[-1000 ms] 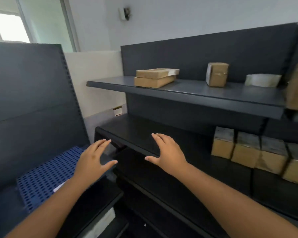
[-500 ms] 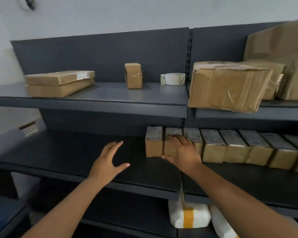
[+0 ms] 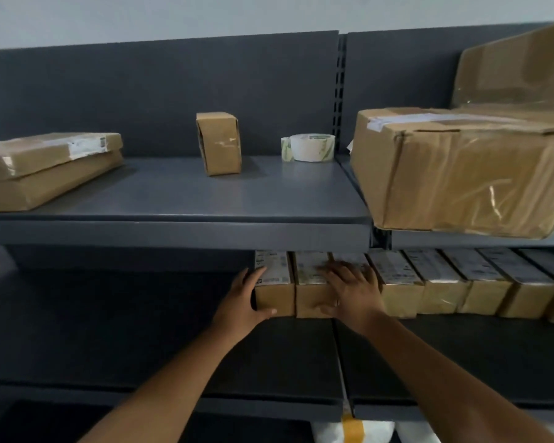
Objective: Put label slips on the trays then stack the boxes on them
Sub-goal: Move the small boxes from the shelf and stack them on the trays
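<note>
A row of several small brown boxes [image 3: 445, 282] with white labels on top stands on the dark middle shelf [image 3: 141, 330]. My left hand [image 3: 243, 302] presses against the left side of the leftmost box [image 3: 277, 276], with its thumb along the box's lower front. My right hand [image 3: 352, 292] lies flat on top of the second box [image 3: 309, 302] and its neighbour, thumb down on the front face. No trays or label slips are in view.
The upper shelf [image 3: 205, 193] carries two stacked flat parcels [image 3: 45, 167], a small upright box [image 3: 219, 143], a tape roll [image 3: 311, 148] and a large carton [image 3: 461, 174] overhanging its edge. White sacks [image 3: 352, 431] lie below the middle shelf.
My view has swung right from the blue tray area to the shelves. Both hands have moved forward onto the left end of the box row.
</note>
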The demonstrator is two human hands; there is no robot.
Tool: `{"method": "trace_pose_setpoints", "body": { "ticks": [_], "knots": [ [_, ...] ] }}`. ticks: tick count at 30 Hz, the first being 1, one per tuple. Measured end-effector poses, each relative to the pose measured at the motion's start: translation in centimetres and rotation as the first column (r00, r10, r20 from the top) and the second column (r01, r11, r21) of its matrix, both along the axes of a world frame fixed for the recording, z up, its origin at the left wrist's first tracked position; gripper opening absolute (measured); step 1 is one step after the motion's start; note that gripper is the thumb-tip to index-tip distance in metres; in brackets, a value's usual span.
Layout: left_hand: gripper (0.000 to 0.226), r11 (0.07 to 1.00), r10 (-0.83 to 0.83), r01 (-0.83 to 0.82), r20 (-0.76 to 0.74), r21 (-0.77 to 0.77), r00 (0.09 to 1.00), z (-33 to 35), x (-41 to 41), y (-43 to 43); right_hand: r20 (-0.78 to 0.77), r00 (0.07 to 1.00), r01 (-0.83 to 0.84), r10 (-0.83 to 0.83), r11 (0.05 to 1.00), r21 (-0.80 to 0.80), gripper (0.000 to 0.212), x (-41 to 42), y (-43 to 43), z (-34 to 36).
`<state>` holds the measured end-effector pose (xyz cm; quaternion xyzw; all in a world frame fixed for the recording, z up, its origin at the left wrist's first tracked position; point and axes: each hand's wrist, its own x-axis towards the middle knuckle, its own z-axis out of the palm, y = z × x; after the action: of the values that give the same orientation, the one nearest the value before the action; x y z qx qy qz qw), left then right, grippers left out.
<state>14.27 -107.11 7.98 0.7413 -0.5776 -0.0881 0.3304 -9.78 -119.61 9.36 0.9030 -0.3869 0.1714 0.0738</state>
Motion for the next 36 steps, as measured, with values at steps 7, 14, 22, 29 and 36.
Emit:
{"method": "trace_pose_setpoints", "body": {
  "ticks": [7,14,22,29,36],
  "knots": [
    [0.081,0.997,-0.010,0.006,-0.051,-0.073,0.999,-0.9,-0.3,-1.6,0.029,1.000,-0.002,0.003,1.000,-0.025,0.079,0.1,-0.3,0.1],
    [0.078,0.997,-0.001,-0.005,-0.071,-0.083,0.997,-0.7,-0.8,-0.2,0.019,0.999,-0.037,0.038,0.998,-0.052,0.078,-0.4,0.2,0.5],
    [0.080,0.985,0.091,-0.093,-0.018,-0.144,0.996,0.9,-1.6,5.3,0.107,0.983,-0.138,0.152,0.983,-0.124,0.077,-0.9,2.6,2.3],
    [0.081,0.936,0.304,-0.301,-0.008,-0.185,0.953,2.6,-0.1,15.2,0.147,0.925,-0.323,0.349,0.930,-0.177,0.078,2.5,7.8,4.1],
    [0.078,0.801,0.569,-0.557,-0.012,-0.221,0.822,4.3,1.9,29.5,0.174,0.798,-0.560,0.577,0.817,-0.140,0.078,9.7,15.9,4.8]
  ]
}}
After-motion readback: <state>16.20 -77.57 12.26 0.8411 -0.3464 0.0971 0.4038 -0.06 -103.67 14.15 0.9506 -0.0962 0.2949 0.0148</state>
